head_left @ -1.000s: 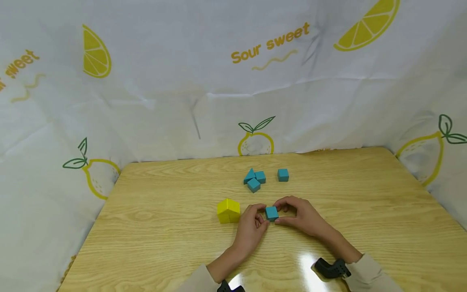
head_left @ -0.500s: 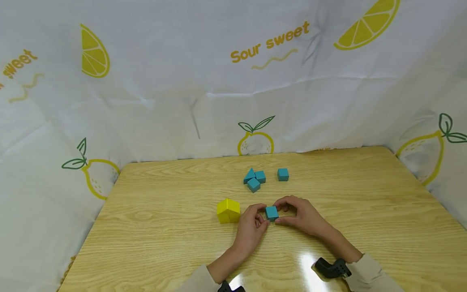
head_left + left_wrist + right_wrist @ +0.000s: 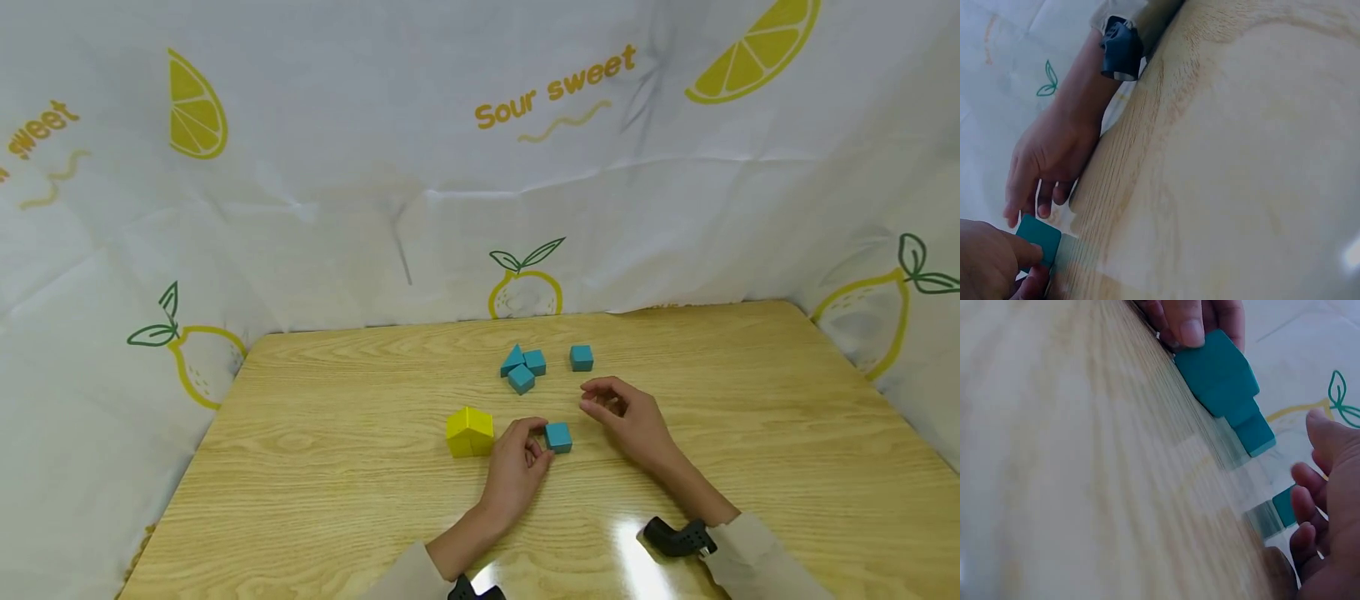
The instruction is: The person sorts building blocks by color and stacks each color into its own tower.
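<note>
A blue cube (image 3: 558, 437) stands on the wooden table in front of the person. My left hand (image 3: 517, 467) rests beside it and pinches its near side with thumb and index finger; in the left wrist view the thumb lies on the cube (image 3: 1041, 237). Off to the right, my right hand (image 3: 633, 421) is held over the table with its fingers loosely bent and nothing between them. Another blue cube (image 3: 581, 358) sits just beyond that hand. Left of the left hand is a yellow house-shaped block stack (image 3: 470, 432), close to its knuckles.
Farther back, a blue triangular block (image 3: 513, 361) lies against a blue cube (image 3: 535, 362), with one more blue cube (image 3: 521, 379) in front. A white cloth (image 3: 337, 250) with lemon prints hangs behind the wooden table (image 3: 315, 467).
My right hand has let go of the near blue cube and moved back and to the right, toward the far cube. My left hand has stayed at the near cube.
</note>
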`<state>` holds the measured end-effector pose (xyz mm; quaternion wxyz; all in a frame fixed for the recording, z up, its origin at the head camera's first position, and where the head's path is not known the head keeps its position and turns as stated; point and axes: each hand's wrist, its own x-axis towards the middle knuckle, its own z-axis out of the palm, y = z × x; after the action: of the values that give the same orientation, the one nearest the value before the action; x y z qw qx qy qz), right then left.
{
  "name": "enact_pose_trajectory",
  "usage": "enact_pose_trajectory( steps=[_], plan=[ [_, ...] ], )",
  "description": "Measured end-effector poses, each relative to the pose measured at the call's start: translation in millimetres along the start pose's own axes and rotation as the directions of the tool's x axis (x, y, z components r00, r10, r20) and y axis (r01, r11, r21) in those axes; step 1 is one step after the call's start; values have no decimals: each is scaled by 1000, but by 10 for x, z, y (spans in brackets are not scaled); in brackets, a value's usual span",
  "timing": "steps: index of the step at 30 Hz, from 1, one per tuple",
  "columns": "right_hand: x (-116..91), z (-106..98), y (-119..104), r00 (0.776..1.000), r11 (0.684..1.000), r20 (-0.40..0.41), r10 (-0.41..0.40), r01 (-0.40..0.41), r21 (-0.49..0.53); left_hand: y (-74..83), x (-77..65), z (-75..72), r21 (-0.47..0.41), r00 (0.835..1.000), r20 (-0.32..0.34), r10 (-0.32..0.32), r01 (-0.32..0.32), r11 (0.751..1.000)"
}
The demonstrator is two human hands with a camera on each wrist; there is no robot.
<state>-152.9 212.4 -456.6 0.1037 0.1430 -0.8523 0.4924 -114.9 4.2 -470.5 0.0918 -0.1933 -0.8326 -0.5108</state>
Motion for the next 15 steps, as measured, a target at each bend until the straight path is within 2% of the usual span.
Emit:
enact_pose_trajectory(
  steps=[3, 6, 15],
  plan=[
    [44, -32, -117, 997, 1000, -74, 5, -7, -24, 0, -2, -1, -3, 1000, 0, -5, 5, 1000],
    [79, -65, -207, 996, 999, -88, 25, -28, -26, 3, -1, -1, 2, 1000, 1, -5, 5, 1000],
    [238, -34, 99, 993, 995, -74, 96, -97, -20, -6, 0, 8, 5, 1000, -3, 4, -4, 1000]
  ],
)
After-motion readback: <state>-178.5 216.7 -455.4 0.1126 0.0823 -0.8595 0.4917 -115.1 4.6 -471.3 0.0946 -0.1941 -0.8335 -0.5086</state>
